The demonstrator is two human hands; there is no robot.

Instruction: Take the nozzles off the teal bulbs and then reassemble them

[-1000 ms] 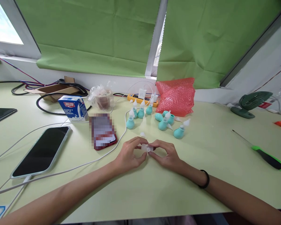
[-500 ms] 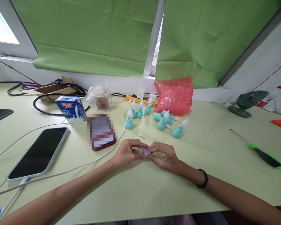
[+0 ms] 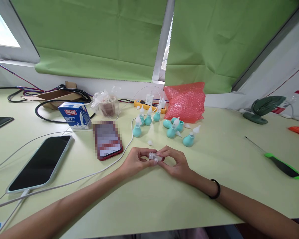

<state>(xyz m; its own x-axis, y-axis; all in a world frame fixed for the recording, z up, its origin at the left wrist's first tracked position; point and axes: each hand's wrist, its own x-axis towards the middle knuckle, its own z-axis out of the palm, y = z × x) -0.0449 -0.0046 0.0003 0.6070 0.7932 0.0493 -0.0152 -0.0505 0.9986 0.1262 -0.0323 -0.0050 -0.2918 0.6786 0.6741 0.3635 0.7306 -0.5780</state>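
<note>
Between my two hands, just above the table's near middle, is a small translucent plastic piece (image 3: 154, 157), partly covered by fingers. My left hand (image 3: 137, 160) pinches it from the left with thumb and fingertips. From the right, my right hand (image 3: 176, 162) closes its fingertips on the same piece. A loose white nozzle tip (image 3: 150, 143) lies just beyond the fingers. Farther back stand several teal squeeze bulbs with white tips, among them one bulb (image 3: 137, 130) at the left and one (image 3: 188, 140) at the right. A teal bulb (image 3: 167, 124) without a visible tip lies on its side.
A red-cased phone (image 3: 108, 141), a larger phone (image 3: 41, 164) and a white cable (image 3: 89, 175) lie left. Behind are a milk carton (image 3: 75, 116), a wrapped pot (image 3: 107, 107) and a red bubble-wrap bag (image 3: 185, 103). Rightward are a screwdriver (image 3: 281, 165) and a green fan (image 3: 264, 108).
The plastic piece has turned a little, and more of it shows between my fingertips. My right fingers have shifted slightly upward; both hands still hold it.
</note>
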